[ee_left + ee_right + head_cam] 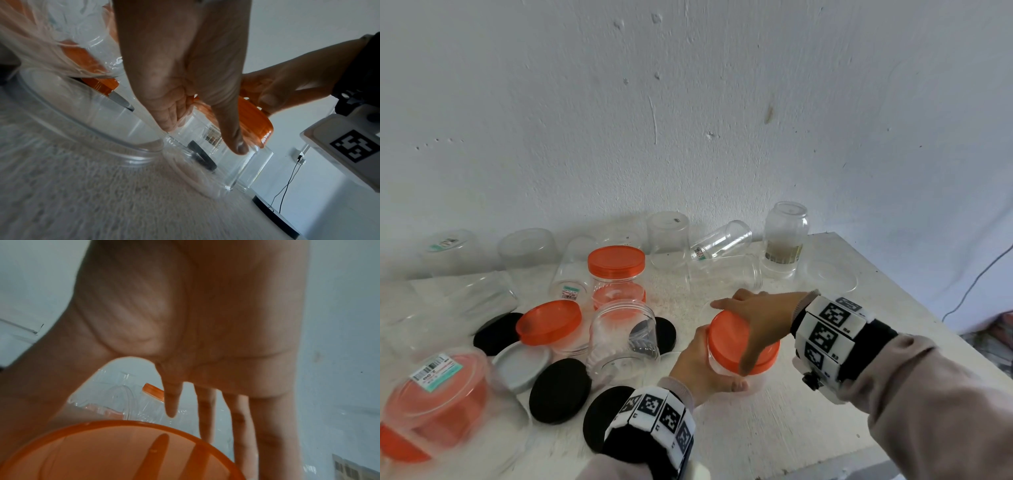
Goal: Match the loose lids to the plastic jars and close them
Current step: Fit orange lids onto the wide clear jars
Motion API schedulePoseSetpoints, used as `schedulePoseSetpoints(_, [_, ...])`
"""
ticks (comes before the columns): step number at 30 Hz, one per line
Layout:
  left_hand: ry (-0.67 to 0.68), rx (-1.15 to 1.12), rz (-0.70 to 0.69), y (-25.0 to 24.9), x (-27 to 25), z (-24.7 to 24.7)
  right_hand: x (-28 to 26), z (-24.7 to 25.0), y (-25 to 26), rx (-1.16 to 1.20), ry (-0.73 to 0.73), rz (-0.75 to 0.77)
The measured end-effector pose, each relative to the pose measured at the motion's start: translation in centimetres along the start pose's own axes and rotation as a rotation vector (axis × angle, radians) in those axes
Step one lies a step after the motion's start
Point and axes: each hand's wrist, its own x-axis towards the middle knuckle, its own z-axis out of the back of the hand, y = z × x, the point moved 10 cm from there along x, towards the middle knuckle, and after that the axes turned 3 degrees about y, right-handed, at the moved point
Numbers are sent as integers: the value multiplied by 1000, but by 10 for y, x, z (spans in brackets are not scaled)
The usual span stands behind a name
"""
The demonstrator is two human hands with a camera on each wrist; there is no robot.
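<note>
Left hand (697,363) wraps the clear plastic jar (726,371) low on its side, thumb (232,129) pressed on the jar wall just under the lid rim, other fingers curled round the far side. Jar stands upright on the white table (774,428), right in front of the person.

Right hand (756,318) sits on top of the orange lid (743,342), palm over it, fingers spread and reaching down past the rim; thumb comes down the near edge. The right wrist view shows the fingers (267,426) fairly straight and apart around the lid edge, lid (115,456) directly below the palm. Lid is on the jar mouth; cannot tell if it is threaded tight.

Left of the left hand: an open clear jar (623,339) standing lidless, a loose orange lid (549,325) beyond it resting tilted, three black lids (560,390) flat on the table, one grey-white lid (522,365). Further left and near, a big clear jar with an orange lid (438,404), blurred.

Beyond both hands: a closed orange-lidded jar (616,277), then a row of clear empty jars along the wall (688,102), several upside down, one lying on its side (722,240), one labelled jar (784,240) upright beyond the right hand. A clear lid (828,274) lies flat beside it.

Marker-tagged bands sit on both wrists.
</note>
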Motion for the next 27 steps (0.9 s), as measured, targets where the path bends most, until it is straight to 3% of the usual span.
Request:
schedulePoseSetpoints(3, [4, 16, 3, -1, 0, 0, 2, -1, 2, 5, 4, 26])
schedulePoseSetpoints(12, [-4, -1, -12, -1, 0, 0, 3, 2, -15, -7, -59, -106])
schedulePoseSetpoints(19, [0, -4, 0, 1, 2, -1, 4, -4, 0, 40, -31, 46])
schedulePoseSetpoints(27, [-2, -34, -16, 4, 3, -2, 0, -1, -14, 57, -67, -84])
